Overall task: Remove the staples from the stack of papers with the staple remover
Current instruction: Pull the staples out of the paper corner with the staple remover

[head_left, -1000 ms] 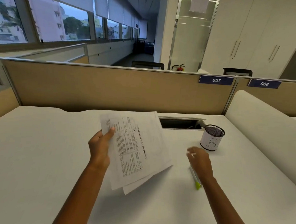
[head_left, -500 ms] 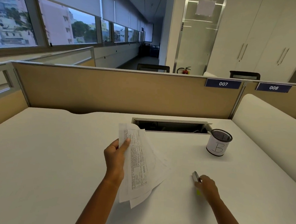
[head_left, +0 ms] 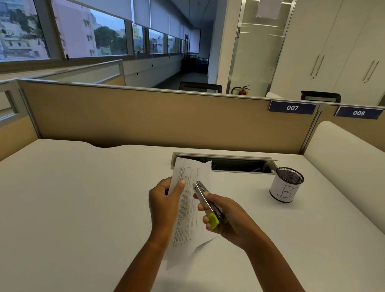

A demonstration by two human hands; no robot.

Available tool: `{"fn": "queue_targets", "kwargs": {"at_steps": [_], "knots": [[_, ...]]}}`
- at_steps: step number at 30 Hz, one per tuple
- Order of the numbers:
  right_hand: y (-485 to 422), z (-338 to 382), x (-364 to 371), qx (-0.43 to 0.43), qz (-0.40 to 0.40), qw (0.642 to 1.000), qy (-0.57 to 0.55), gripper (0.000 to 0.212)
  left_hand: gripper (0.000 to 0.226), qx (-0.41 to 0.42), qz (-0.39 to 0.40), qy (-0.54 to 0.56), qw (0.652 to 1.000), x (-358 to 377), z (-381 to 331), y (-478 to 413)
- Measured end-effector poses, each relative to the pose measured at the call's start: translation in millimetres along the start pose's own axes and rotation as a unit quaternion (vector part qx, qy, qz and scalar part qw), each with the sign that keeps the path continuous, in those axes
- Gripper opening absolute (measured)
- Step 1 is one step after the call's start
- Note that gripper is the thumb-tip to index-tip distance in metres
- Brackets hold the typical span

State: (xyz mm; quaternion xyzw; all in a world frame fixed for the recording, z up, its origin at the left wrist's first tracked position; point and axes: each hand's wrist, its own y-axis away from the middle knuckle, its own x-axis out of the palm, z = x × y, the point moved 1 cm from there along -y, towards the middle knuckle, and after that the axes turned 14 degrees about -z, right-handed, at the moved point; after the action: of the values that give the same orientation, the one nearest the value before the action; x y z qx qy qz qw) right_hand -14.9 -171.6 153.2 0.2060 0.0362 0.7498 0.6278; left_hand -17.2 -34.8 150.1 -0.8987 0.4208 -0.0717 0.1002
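A stack of printed papers (head_left: 186, 215) is held nearly upright above the white desk (head_left: 70, 206), seen almost edge-on. My left hand (head_left: 164, 200) grips its left edge, thumb on the front sheet near the top. My right hand (head_left: 225, 217) grips a staple remover (head_left: 205, 200) with a metal front and lime-green rear handles. Its metal tip points up and left at the upper part of the papers, close beside my left thumb. No staple can be made out.
A black mesh pen cup (head_left: 286, 184) with a white label marked "B" stands at the right back. An open cable slot (head_left: 224, 162) runs along the desk's rear. A tan partition (head_left: 143, 118) closes the back, a white padded divider (head_left: 353, 160) the right.
My right hand picked the staple remover up off the desk and brought it to the papers. My left hand turned the stack more upright and edge-on.
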Motion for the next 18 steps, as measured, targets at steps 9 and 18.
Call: {"fn": "queue_targets", "kwargs": {"at_steps": [9, 18], "knots": [[10, 17, 15, -0.035, 0.002, 0.999, 0.02, 0.026, 0.013, 0.099, -0.006, -0.026, 0.995, -1, -11, 2], [16, 21, 15, -0.033, -0.01, 0.999, 0.016, 0.025, 0.022, 0.154, -0.016, -0.043, 0.987, -1, -15, 4]]}}
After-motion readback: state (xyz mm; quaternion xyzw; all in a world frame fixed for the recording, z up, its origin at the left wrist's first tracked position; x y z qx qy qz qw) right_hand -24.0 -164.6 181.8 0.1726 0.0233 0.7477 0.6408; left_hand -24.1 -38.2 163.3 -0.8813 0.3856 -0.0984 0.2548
